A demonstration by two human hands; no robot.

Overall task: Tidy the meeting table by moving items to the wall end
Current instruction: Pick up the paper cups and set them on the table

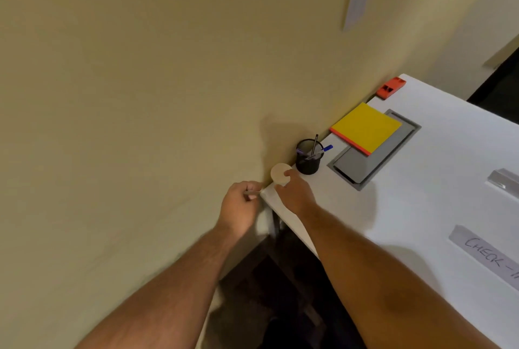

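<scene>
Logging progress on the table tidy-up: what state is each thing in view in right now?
Round coaster: flat at the wall-end corner, right hand fingers on it.
Left hand: closed on something small, beside the table corner.
Pen cup: upright, holding pens.
Yellow notepad: closed, lying partly over the grey cable hatch.
Cable hatch: shut.
Orange object: against the wall.

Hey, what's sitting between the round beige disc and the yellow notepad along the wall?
In the head view, a black mesh pen cup holding pens stands between the round beige disc and the yellow notepad, beside the wall.
</scene>
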